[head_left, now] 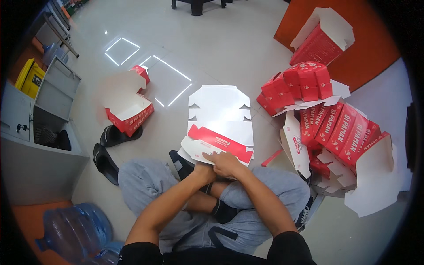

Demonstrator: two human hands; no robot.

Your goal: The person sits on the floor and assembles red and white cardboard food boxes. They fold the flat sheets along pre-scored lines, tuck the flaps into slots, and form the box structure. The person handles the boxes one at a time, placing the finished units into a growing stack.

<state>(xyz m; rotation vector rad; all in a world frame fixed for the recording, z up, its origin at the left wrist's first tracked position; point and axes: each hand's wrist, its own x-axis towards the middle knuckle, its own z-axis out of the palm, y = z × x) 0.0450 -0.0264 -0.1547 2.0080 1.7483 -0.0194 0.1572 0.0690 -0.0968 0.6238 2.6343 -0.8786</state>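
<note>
A partly folded red and white food carton (216, 143) is held before me, just above my crossed legs. My right hand (226, 163) is closed on its near edge, with fingertips on the white flap. My left hand (204, 172) grips the same edge beside it; its fingers are mostly hidden under the cardboard. Directly beyond lies a flat carton blank (220, 104), white side up, with cut slots along its sides. I cannot tell whether several blanks are stacked there.
Folded red cartons (340, 128) are piled at right, with more cartons (298, 86) behind them and an open one (322, 39) at the orange panel. Another open carton (130, 112) stands at left near black sandals (106, 163). Blue water jugs (77, 232) lie lower left, below a grey cabinet (44, 172).
</note>
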